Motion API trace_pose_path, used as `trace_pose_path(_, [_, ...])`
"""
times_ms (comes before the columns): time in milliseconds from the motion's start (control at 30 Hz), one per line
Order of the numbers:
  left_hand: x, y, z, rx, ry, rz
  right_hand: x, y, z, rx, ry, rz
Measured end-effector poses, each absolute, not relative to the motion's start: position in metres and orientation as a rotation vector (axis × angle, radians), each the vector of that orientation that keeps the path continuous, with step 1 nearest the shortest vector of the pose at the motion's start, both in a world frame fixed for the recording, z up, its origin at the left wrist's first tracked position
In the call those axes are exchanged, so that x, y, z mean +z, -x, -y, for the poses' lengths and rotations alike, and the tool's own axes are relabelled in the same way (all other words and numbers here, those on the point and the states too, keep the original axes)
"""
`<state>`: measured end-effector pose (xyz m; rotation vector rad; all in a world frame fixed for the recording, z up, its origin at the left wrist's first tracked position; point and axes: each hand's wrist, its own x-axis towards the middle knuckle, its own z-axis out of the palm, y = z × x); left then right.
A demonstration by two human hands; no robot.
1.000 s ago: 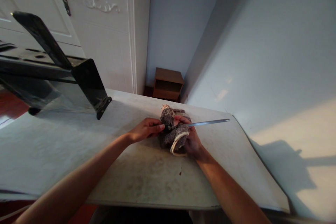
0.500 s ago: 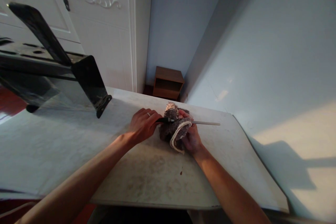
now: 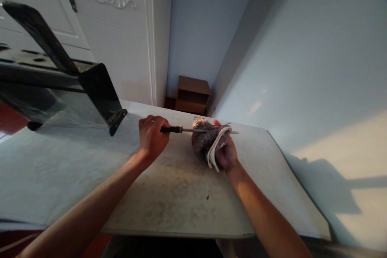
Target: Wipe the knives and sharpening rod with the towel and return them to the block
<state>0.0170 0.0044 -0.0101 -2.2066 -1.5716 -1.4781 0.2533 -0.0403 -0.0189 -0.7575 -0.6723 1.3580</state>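
There's my left forearm (image 3: pixel 90 197), slanting far and right, left hand (image 3: pixel 153 135) curled tight; right forearm (image 3: pixel 263 205) slants far and left, right hand (image 3: pixel 227 154) clasped, partly hidden!

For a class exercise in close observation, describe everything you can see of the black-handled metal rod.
The black-handled metal rod is slim, straight and grey, with a metallic collar where it meets the dark handle. It runs roughly sideways across the view, over the pale tabletop. The left hand grips the handle's end; the right hand holds a grey-brown cloth against it, hiding part of its length, and the tip shows beyond.
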Motion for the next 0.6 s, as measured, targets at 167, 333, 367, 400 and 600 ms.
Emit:
trace_pose_path(167, [-0.011,-0.013,-0.010,-1.603,2.120,1.732,-0.015,-0.263,0.037,1.363,0.727,0.627])
trace_pose_path(333, [-0.015,-0.010,-0.013,-1.640,2.113,1.921,-0.011,-0.283,0.034,1.354,0.727,0.573])
trace_pose_path(367, [-0.016,-0.009,-0.013,-1.648,2.110,1.962,-0.011,-0.288,0.033,1.370,0.727,0.579])
trace_pose_path(400, [-0.016,-0.009,-0.013,-1.660,2.111,1.999,-0.011,-0.294,0.031,1.381,0.727,0.589])
trace_pose_path(600, [-0.011,-0.011,-0.012,-1.851,2.192,2.189,-0.018,-0.313,0.027,1.298,0.688,0.512])
